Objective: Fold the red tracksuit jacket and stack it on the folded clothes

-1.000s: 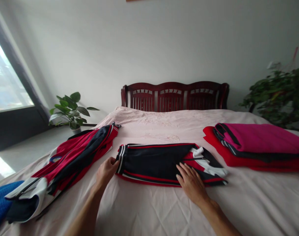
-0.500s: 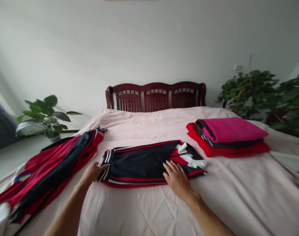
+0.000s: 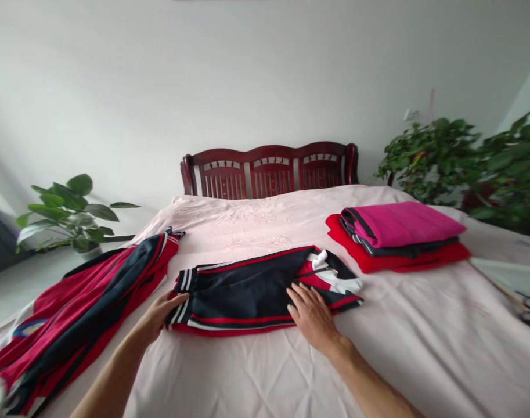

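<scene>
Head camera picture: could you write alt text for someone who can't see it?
A person's left hand grips the striped cuff end of a folded navy and red jacket on a pink bed, while the right hand lies flat on it. Unfolded red and navy clothes lie to the left; a folded stack sits to the right.

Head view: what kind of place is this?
Most likely a home bedroom: a bed with a pink sheet and dark wooden headboard, folded clothes stacked on it, and potted plants by the plain wall.
</scene>
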Tool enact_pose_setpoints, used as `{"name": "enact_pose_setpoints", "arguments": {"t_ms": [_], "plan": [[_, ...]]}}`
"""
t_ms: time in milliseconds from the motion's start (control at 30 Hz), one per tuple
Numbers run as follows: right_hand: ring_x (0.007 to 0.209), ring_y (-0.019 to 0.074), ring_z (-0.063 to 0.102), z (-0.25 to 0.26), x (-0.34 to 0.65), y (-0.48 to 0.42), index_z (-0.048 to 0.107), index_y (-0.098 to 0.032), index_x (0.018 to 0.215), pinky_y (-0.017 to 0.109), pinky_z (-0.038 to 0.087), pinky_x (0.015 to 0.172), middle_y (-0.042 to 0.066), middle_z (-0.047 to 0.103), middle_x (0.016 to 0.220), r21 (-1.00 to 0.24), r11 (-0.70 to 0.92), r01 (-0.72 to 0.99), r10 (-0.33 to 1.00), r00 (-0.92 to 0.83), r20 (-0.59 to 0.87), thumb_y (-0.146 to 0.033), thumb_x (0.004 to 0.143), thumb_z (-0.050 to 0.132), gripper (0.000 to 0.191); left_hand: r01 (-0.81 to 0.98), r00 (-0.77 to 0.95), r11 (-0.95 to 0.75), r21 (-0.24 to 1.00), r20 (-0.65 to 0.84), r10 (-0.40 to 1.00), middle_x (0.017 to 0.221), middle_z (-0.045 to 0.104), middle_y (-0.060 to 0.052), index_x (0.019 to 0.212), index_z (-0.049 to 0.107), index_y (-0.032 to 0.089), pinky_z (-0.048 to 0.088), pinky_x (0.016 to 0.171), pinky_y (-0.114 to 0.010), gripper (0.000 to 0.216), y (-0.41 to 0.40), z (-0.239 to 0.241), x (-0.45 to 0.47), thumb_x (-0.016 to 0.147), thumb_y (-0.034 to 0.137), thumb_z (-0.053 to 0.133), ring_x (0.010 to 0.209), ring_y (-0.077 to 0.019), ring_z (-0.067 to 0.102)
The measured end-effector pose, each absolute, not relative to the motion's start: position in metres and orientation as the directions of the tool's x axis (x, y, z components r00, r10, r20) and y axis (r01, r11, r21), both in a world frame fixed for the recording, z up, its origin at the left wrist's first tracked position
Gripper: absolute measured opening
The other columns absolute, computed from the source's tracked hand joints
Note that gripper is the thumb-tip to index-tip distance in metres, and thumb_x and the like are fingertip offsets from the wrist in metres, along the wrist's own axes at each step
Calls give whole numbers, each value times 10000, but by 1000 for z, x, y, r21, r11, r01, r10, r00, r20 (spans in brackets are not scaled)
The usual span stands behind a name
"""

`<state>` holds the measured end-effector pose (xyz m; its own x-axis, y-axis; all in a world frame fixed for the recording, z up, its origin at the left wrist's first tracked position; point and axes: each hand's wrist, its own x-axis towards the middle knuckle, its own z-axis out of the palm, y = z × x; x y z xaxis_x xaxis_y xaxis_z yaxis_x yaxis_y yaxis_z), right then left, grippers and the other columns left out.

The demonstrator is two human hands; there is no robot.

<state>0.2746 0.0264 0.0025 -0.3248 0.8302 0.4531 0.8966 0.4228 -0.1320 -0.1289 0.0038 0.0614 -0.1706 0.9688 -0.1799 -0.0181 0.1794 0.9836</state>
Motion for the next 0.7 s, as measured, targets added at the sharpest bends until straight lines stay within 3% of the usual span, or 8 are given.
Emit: {"name": "enact_pose_setpoints", "arguments": {"t_ms": [167,267,367,467,533,600,700], "plan": [[1446,260,392,18,272,11,505,-204,1469,475,311,1198,87,462,1558,-81,559,825,709,-425,563,-268,978,469,496,-227,-353,192,955,-264,898,817,784,-55,958,694,153,627,589,-252,277,-28,63,-144,701,113,790,661,-202,754],[1471,263,355,21,263,3,468,-227,1500,480,297,1205,79,415,1589,-101,619,779,714,-504,486,-305,979,483,527,-267,-371,250,931,-339,864,852,788,-51,1015,679,164,641,631,-266,287,-48,59,-155,745,114,763,715,-209,766],[1423,256,435,20,252,-1,547,-255,1438,489,315,1198,68,514,1520,-200,617,761,768,-527,364,-339,988,478,463,-275,-382,289,917,-380,842,886,790,-49,1096,663,182,651,676,-294,355,-62,56,-158,758,147,767,772,-226,773],[1351,275,514,25,240,-1,648,-234,1327,509,345,1174,95,611,1418,-374,560,739,824,-449,346,-322,992,445,402,-245,-415,248,937,-333,847,863,785,-44,1044,677,181,646,668,-285,342,-66,62,-155,723,152,792,762,-220,769],[1273,273,575,35,229,-1,676,-215,1281,484,399,1134,114,658,1343,-558,532,637,846,-414,335,-316,982,444,392,-221,-406,215,951,-290,867,839,778,-35,992,678,184,640,639,-284,328,-65,72,-152,694,164,814,725,-216,761],[1200,258,619,51,214,-1,655,-213,1302,446,454,1081,117,672,1304,-772,459,439,864,-421,274,-368,976,462,409,-191,-371,176,966,-237,898,835,773,-23,993,669,192,632,616,-289,364,-60,88,-144,672,202,839,696,-212,750],[1176,258,631,78,186,5,522,-244,1433,429,531,964,118,612,1384,-986,146,84,861,-502,85,-545,965,476,558,-138,-295,123,983,-159,942,846,766,-12,1069,652,196,616,614,-289,454,-50,117,-121,675,298,855,689,-206,735]]}}
